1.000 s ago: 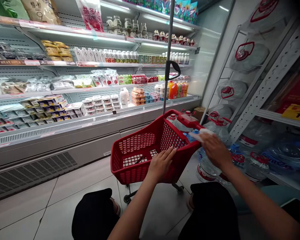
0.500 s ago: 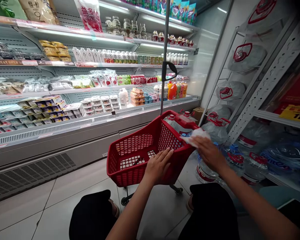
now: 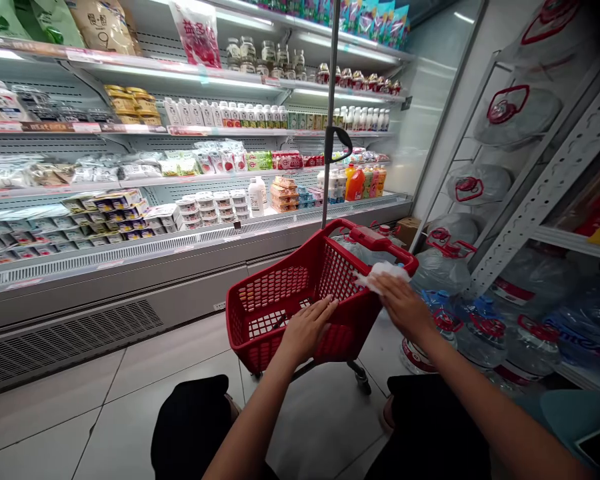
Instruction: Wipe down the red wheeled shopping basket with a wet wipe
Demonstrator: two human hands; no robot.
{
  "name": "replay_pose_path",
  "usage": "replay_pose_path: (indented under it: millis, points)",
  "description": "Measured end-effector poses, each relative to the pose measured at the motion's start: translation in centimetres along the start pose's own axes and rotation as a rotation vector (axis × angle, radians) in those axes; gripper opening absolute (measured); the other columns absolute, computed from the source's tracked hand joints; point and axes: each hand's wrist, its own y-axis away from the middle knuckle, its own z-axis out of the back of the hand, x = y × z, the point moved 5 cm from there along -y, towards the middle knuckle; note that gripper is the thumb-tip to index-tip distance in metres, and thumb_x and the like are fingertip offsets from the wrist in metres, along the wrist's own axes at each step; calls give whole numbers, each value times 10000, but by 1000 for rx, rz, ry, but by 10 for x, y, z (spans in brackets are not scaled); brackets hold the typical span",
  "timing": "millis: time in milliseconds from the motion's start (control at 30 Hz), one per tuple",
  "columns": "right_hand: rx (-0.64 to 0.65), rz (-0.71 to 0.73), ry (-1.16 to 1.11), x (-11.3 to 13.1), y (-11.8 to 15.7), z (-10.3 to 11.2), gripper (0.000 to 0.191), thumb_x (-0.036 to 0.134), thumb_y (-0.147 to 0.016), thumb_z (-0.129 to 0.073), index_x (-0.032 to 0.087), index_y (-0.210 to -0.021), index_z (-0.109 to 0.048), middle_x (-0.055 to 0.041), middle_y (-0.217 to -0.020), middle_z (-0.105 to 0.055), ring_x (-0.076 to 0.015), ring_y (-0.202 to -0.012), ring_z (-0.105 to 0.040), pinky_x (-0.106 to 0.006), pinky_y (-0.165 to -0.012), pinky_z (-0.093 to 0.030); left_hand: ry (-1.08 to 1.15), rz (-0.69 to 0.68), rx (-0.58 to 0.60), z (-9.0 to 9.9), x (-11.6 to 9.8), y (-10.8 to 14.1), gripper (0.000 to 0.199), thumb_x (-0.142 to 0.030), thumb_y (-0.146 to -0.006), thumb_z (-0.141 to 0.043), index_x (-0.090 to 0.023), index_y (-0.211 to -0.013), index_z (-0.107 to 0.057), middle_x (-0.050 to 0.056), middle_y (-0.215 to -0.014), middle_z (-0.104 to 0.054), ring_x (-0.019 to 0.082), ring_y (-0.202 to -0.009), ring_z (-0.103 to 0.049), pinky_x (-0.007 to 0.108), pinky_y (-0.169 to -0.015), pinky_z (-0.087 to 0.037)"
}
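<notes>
Now, through the head view, I have the red shopping cart (image 3: 351,328) at the middle of the frame, angled so that its handle (image 3: 380,241) lies toward the right. The left hand (image 3: 307,327) rests along its near edge, just below the centre, fingers extended side by side without curling round; I take that light contact as steadying. Further right, the right hand (image 3: 405,303) holds a white cloth (image 3: 386,269) to the cart's edge by the handle, fingers nearly straight over it, probably to press it flat; whether the thumb pinches from beneath, I cannot tell. A grey pole (image 3: 331,87) runs to the top edge, water jugs (image 3: 443,270) crowd the right, and a chilled display case (image 3: 195,287) fills the left.
</notes>
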Motion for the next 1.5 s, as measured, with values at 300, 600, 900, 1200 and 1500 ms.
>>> replay_pose_path:
  millis: [300,600,900,1200,1500]
  points:
    - [-101,-78,-79,55,-3,-49,606,236,-1054,-354,210,-1653,-265,-103,-1515,-573,-301,-1447,-474,-560,-1222,-363,27,164,136,13,36,47,560,-271,-1095,-385,-414,-1624,-274,4,-1553,-549,223,-1273,-654,376,-1033,-533]
    - [-133,-312,-378,100,22,-73,603,285,-1082,-268,327,-1670,-142,-23,-1718,-240,-274,-1586,-210,-577,-1246,-333,82,264,140,-1,13,39,566,-242,-1087,-356,-411,-1621,-276,35,-1498,-603,249,-1280,-648,401,-995,-562]
    - [-680,-665,-257,20,-29,-91,641,383,-1073,-151,256,-1674,34,-27,-1742,108,-243,-1585,174,-597,-1277,-210,140,280,211,-8,-33,13,655,-154,-1032,-400,-344,-1640,-250,53,-1442,-647,235,-1095,-730,327,-847,-590]
    - [-501,-610,-320,99,19,-109,615,362,-1085,-175,252,-1678,-54,-57,-1726,-187,-201,-1601,-134,-468,-1250,-308,291,322,206,-8,-42,-11,595,-279,-1030,-343,-163,-1614,-325,95,-1523,-573,255,-1227,-676,387,-1011,-541]
    - [-498,-886,-634,11,-15,-117,655,460,-1078,-197,186,-1668,-120,-73,-1749,-19,-309,-1608,39,-586,-1293,-115,149,199,246,-4,-20,17,537,-258,-1039,-319,-201,-1566,-405,83,-1311,-730,232,-1183,-689,487,-1177,-385]
